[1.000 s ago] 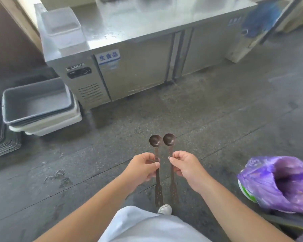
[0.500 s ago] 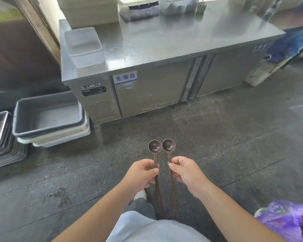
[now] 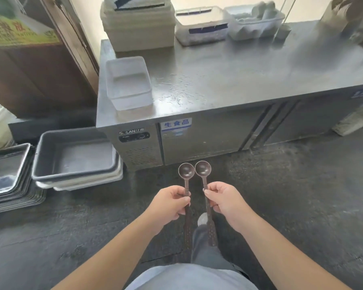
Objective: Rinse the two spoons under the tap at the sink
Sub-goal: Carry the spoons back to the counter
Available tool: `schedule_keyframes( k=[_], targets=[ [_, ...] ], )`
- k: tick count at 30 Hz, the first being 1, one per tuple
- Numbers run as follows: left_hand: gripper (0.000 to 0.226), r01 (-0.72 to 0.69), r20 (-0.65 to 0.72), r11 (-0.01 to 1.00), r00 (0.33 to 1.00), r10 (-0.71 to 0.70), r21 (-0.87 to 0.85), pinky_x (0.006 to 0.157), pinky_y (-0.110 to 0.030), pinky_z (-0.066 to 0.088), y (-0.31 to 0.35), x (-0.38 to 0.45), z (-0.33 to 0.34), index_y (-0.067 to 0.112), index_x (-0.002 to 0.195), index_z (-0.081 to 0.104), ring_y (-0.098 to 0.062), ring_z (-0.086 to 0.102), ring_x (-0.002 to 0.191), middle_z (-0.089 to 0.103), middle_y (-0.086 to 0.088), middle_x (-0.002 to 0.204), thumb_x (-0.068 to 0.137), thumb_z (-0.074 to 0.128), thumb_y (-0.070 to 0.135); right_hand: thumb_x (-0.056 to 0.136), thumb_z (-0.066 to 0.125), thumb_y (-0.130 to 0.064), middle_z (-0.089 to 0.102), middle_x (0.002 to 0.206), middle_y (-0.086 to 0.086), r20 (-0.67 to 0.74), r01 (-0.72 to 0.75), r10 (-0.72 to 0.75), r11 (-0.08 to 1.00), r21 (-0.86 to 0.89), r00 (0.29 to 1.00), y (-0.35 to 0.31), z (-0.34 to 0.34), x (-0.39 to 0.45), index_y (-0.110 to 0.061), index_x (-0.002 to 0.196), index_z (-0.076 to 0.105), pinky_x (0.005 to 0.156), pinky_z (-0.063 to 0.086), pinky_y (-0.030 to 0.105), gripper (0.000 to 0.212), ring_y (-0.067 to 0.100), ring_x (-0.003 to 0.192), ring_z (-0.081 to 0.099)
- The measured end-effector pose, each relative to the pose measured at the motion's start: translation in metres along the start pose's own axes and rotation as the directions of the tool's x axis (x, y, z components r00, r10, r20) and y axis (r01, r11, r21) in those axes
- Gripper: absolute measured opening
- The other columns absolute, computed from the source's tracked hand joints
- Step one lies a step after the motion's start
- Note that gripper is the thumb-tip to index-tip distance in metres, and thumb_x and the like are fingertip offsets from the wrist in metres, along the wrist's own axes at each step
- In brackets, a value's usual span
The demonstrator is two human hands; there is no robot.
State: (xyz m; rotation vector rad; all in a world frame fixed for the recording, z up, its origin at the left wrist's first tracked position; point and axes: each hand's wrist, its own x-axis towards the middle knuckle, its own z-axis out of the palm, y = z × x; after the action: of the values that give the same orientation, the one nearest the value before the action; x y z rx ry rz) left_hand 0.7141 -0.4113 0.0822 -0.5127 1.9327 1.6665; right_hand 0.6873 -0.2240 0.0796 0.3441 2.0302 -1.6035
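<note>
Two dark brown long-handled spoons are held side by side in front of me, bowls pointing away. My left hand (image 3: pixel 169 204) pinches the handle of the left spoon (image 3: pixel 186 171). My right hand (image 3: pixel 225 200) pinches the handle of the right spoon (image 3: pixel 202 168). Both handles run back under my hands toward my body. No sink or tap is in view.
A stainless steel counter fridge (image 3: pixel 228 84) stands just ahead, with a clear plastic tub (image 3: pixel 127 82) on its left end and lidded containers (image 3: pixel 138 24) at the back. Stacked grey bins (image 3: pixel 71 158) and metal trays (image 3: pixel 6 176) sit on the dark floor to the left.
The view has lifted and moved closer to the counter fridge, and the purple bag at lower right has left the frame. Both hands keep holding the spoons the same way.
</note>
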Motion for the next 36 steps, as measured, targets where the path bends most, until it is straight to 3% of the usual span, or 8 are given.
schedule_keyframes(
  k=[6,9,16,19,21,27,31,36],
  targets=[
    [0.011,0.031,-0.147,0.994,0.988,-0.047,-0.109,0.047,-0.02,0.038,0.053,0.078,-0.046,0.02,0.091,0.07,-0.006,0.056,0.049,0.069,0.003,0.073,0.086,0.062,0.015,0.09,0.063,-0.019,0.061,0.063,-0.007,0.104,-0.011,0.02,0.996,-0.09,0.994,-0.062,0.005,0.111,-0.023,0.079,0.069,0.06,0.043,0.027,0.013,0.013,0.061,0.051],
    [0.011,0.042,-0.226,0.99,0.971,-0.072,-0.134,0.048,-0.02,0.042,0.085,0.112,-0.071,0.026,0.09,0.07,-0.007,0.059,0.054,0.072,0.003,0.077,0.087,0.062,0.019,0.09,0.065,-0.023,0.063,0.068,-0.005,0.116,-0.012,0.029,0.99,-0.144,0.993,-0.102,0.011,0.163,-0.025,0.083,0.069,0.058,0.045,0.023,0.009,0.012,0.062,0.054],
    [0.007,-0.04,-0.386,0.968,0.92,-0.061,-0.248,0.056,-0.023,0.048,0.141,0.18,-0.156,0.031,0.088,0.07,-0.002,0.065,0.054,0.074,0.01,0.075,0.087,0.065,0.026,0.09,0.066,-0.023,0.063,0.074,-0.003,0.273,0.051,-0.005,0.985,-0.163,0.962,-0.208,0.052,0.258,-0.025,0.079,0.067,0.068,0.044,0.027,0.011,0.015,0.07,0.057],
    [0.005,-0.053,-0.42,0.969,0.906,-0.055,-0.24,0.056,-0.019,0.052,0.161,0.213,-0.207,0.034,0.09,0.069,-0.006,0.07,0.068,0.073,0.017,0.075,0.088,0.067,0.03,0.091,0.065,-0.022,0.066,0.08,-0.001,0.291,0.063,-0.011,0.983,-0.17,0.957,-0.243,0.083,0.3,-0.024,0.079,0.067,0.072,0.044,0.029,0.012,0.018,0.076,0.059],
    [0.005,-0.069,-0.434,0.971,0.9,-0.038,-0.228,0.057,-0.02,0.054,0.171,0.237,-0.243,0.033,0.09,0.069,-0.007,0.069,0.071,0.072,0.017,0.074,0.088,0.067,0.029,0.091,0.065,-0.02,0.068,0.084,0.0,0.254,0.069,-0.027,0.985,-0.158,0.967,-0.264,0.108,0.329,-0.024,0.08,0.067,0.069,0.046,0.028,0.012,0.019,0.076,0.06],
    [0.009,-0.084,-0.367,0.983,0.93,0.018,-0.163,0.05,-0.016,0.046,0.211,0.301,-0.327,0.029,0.093,0.07,0.003,0.066,0.056,0.072,0.014,0.068,0.09,0.065,0.023,0.091,0.063,-0.018,0.07,0.079,0.0,0.15,0.033,-0.028,0.999,-0.034,0.988,-0.318,0.169,0.402,-0.017,0.089,0.071,0.064,0.048,0.026,0.008,0.012,0.066,0.061],
    [0.012,-0.047,-0.324,0.981,0.946,-0.016,-0.186,0.052,-0.018,0.047,0.23,0.344,-0.355,0.029,0.089,0.068,0.001,0.064,0.054,0.07,0.012,0.067,0.091,0.061,0.02,0.091,0.06,-0.014,0.067,0.074,-0.001,0.071,-0.006,0.007,1.0,-0.01,0.997,-0.344,0.194,0.443,-0.014,0.086,0.068,0.059,0.048,0.022,0.009,0.012,0.062,0.058],
    [0.019,0.018,-0.323,0.974,0.942,-0.092,-0.225,0.054,-0.024,0.046,0.236,0.396,-0.366,0.027,0.082,0.067,-0.003,0.063,0.051,0.067,0.013,0.061,0.091,0.056,0.014,0.094,0.052,-0.008,0.066,0.077,0.006,0.017,-0.095,0.095,0.995,-0.002,0.995,-0.351,0.213,0.492,-0.013,0.08,0.063,0.063,0.049,0.029,0.018,0.019,0.068,0.061]
  ],
)
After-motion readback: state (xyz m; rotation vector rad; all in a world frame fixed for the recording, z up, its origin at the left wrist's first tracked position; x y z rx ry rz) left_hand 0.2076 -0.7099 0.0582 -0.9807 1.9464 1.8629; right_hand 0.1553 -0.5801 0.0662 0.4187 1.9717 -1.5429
